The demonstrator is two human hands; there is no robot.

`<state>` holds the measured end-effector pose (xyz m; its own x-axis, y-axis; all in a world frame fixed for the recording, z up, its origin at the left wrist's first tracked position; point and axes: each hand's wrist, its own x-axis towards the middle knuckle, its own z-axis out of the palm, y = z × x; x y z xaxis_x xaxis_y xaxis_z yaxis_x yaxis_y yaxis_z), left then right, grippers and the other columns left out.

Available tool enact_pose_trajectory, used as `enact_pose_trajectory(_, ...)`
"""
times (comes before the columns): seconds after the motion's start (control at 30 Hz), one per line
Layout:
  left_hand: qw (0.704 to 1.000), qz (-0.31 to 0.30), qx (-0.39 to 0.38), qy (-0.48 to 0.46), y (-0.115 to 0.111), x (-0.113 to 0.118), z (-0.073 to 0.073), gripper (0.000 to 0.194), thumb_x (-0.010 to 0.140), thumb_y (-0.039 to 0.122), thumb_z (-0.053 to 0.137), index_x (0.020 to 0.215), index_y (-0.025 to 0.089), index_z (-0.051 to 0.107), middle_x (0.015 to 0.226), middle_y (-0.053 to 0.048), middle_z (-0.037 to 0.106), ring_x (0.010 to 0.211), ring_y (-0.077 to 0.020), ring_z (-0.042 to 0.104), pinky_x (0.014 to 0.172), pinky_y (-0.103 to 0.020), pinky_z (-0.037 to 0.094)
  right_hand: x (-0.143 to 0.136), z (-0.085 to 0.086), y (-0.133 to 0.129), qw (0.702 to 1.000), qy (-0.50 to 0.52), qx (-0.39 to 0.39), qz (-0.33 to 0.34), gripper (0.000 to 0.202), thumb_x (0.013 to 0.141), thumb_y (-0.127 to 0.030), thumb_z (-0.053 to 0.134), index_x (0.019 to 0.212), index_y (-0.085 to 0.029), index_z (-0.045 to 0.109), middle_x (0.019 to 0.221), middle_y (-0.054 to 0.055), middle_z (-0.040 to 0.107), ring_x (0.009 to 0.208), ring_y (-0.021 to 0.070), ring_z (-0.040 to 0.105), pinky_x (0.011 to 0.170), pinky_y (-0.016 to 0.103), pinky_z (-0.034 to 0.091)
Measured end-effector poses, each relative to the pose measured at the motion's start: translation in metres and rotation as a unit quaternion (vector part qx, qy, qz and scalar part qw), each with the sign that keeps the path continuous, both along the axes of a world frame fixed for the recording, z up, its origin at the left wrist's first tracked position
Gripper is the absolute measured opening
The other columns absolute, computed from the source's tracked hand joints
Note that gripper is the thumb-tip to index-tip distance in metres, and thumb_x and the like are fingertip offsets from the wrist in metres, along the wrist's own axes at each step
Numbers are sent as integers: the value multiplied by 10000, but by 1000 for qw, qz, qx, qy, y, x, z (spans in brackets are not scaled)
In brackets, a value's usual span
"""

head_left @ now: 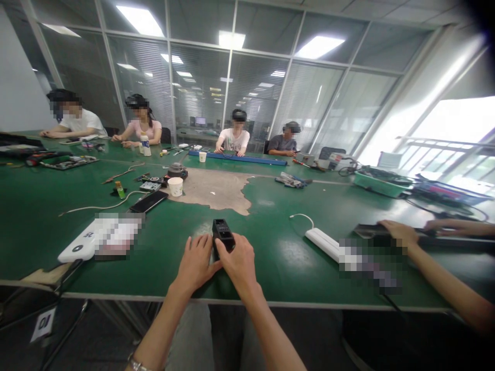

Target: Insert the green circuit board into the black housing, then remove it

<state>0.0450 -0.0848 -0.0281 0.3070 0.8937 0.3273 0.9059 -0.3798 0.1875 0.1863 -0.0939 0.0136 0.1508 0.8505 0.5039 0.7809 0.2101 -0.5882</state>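
Note:
A small black box-shaped device (221,230) stands on the green table (278,257) near its front edge. My right hand (238,260) is wrapped round its right side, with the thumb over the lower part of the top. My left hand (198,262) lies flat on the table just left of the device, fingers stretched forward and thumb reaching toward its base. The underside of the device and part of its near end are hidden by my hands.
At the left lie a white device (79,245) and a black phone (149,201), near a paper cup (175,187). A white power strip (323,243) is at the right, beside another person's hands (400,234). Several people sit across the table.

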Motion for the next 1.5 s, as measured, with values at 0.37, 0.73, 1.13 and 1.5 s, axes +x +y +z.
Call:
enact_pose_trajectory(0.37, 1000, 18, -23, -11, 3, 1, 0, 807, 856, 456, 451, 1503, 55, 182, 1495, -177, 388, 1368, -298, 351, 1161, -500, 207, 0, -16, -7, 999, -17, -37, -7, 272, 832, -413, 613, 987, -192, 644, 895, 88, 642, 860, 235, 630, 746, 308, 457)
enact_pose_trajectory(0.73, 1000, 3, -17, 25, 1, 2, 2, 616, 883, 454, 490, 1433, 198, 388, 1483, -128, 418, 1365, -295, 351, 1159, -525, 189, 8, -38, -17, 1000, -6, -26, 1, 500, 836, -485, 609, 1215, -160, 570, 1048, 116, 632, 928, 241, 625, 768, 317, 476)
enact_pose_trajectory(1.13, 1000, 12, -13, 20, 5, 3, -2, 636, 880, 387, 470, 1464, 174, 333, 1493, -119, 411, 1366, -287, 353, 1164, -507, 195, 4, -33, -14, 999, 2, -36, -7, 518, 819, -505, 623, 1224, -188, 565, 1070, 114, 644, 952, 244, 630, 772, 312, 465)
enact_pose_trajectory(1.5, 999, 16, -26, 28, 2, 3, 1, 626, 854, 369, 467, 1443, 177, 373, 1495, -121, 411, 1374, -284, 351, 1166, -512, 195, -2, -27, -9, 999, 6, -32, -28, 294, 832, -454, 616, 986, -204, 635, 914, 77, 653, 853, 219, 633, 726, 290, 442)
